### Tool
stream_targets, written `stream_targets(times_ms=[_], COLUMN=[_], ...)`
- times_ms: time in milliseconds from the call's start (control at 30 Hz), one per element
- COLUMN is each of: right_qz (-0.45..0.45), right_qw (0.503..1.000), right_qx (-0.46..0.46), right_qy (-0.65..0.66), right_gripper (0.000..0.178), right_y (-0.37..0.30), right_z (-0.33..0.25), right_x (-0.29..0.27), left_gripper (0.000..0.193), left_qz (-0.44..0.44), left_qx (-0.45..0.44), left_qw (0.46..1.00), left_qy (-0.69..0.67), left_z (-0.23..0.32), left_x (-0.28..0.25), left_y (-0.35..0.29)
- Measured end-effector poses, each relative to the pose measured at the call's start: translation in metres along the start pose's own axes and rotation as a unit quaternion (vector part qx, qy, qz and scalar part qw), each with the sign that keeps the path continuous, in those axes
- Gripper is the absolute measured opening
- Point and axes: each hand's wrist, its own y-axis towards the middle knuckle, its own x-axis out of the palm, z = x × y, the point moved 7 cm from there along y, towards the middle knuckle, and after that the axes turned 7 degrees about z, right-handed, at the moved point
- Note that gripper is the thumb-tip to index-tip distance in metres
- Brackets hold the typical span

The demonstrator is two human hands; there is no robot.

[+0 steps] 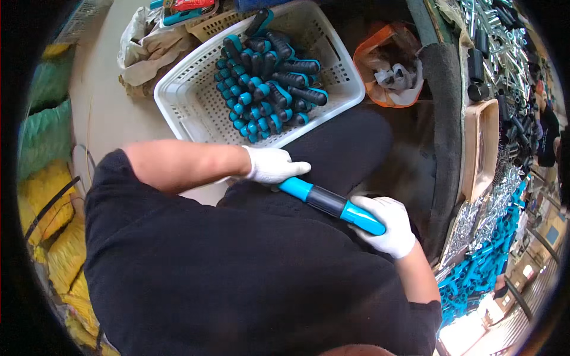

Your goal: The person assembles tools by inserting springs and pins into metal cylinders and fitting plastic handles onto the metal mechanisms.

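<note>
A teal and black tube-shaped tool (326, 200), its exact kind unclear, lies across my lap, tilted down to the right. White-gloved, my left hand (272, 164) closes on its upper left teal end, with the thumb stretched along the top. Around the lower right teal end wrap the fingers of my right hand (389, 222), also in a white glove. The black middle section stays uncovered between both hands. Just beyond my knees stands a white perforated plastic basket (193, 121), where many similar teal and black pieces (261, 83) are piled.
On the right, a workbench carries a shallow tan tray (480, 148), shiny metal parts (475, 219) and a heap of teal parts (484, 270). An orange-rimmed bag (389, 65) sits beside the basket. Yellow sacks (62, 255) and green sacks (47, 139) line the left side.
</note>
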Motion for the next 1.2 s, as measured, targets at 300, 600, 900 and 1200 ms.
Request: stream_targets(times_ms=[300,600,900,1200], right_qz=[0.139,0.235,0.192,0.122], right_qw=[0.756,0.925,0.967,0.688], right_qx=[0.315,0.109,-0.152,0.307], right_qy=[0.558,0.278,-0.068,0.646], right_gripper=[0.045,0.038,0.043,0.041], right_y=[-0.035,-0.036,-0.035,-0.057], right_z=[0.007,-0.009,-0.032,0.014], right_x=[0.022,-0.003,-0.012,0.035], left_gripper=[0.022,0.056,0.078,0.016], left_qz=[0.371,0.185,-0.075,0.392], left_qx=[0.385,0.246,0.027,0.44], left_qw=[0.807,0.939,0.99,0.76], left_qy=[0.251,0.151,0.114,0.274], left_z=[0.062,0.059,0.043,0.099], left_x=[-0.028,-0.022,0.009,-0.022], left_y=[-0.023,-0.012,-0.009,-0.036])
